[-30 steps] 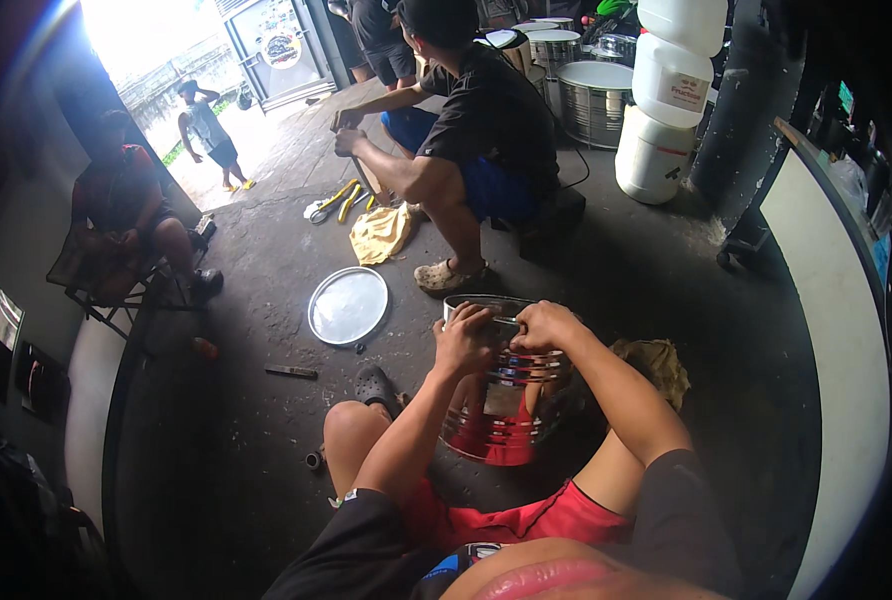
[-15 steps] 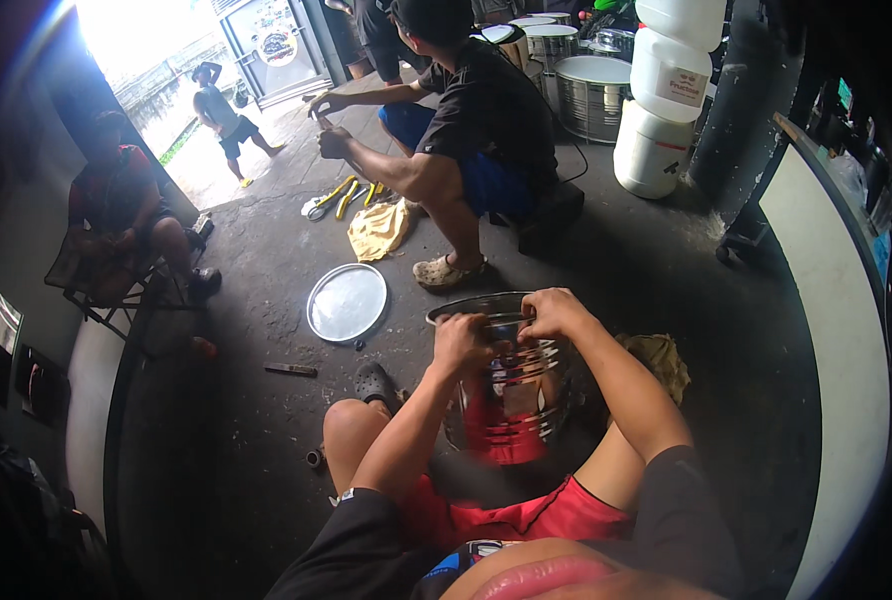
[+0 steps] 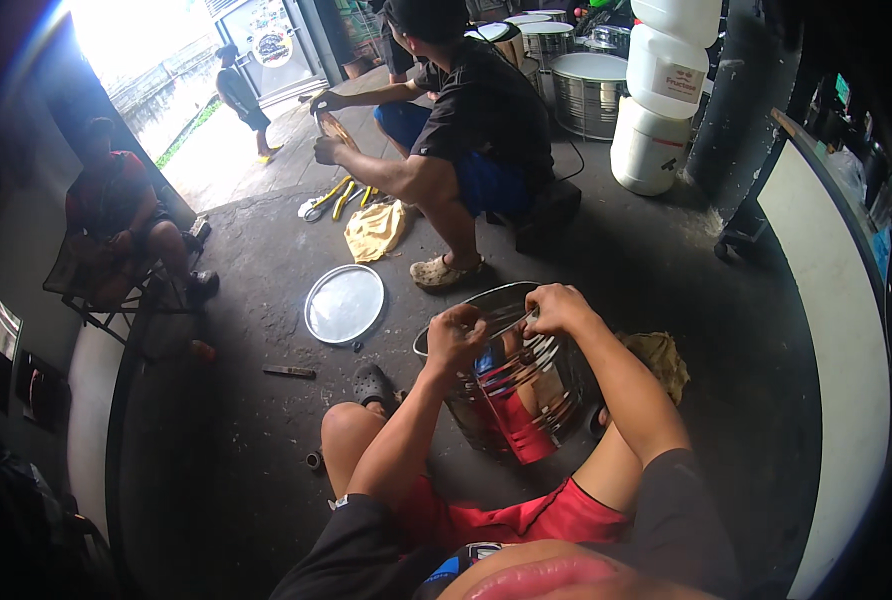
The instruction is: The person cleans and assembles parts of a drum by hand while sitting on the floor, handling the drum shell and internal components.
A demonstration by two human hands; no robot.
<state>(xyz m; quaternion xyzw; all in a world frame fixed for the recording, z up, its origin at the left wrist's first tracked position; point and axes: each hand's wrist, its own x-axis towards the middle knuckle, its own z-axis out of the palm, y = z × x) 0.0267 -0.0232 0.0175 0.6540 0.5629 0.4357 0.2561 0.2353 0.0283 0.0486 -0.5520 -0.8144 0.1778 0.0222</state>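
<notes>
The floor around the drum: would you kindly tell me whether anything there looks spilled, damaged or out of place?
I see no clear spill or damage. Mildly odd: a flat bar lies alone on the floor, left of the drum, apart from the yellow-handled tools by the pale cloth.

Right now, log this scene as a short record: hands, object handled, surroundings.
object: shiny, ribbed, cylindrical silver metal drum shell
left hand: fingers curled at the shell's top edge, grip unclear
right hand: at the same edge, grip unclear
ahead left: flat round whitish disc
right side: crumpled tan cloth
left side: dark flat bar
</notes>
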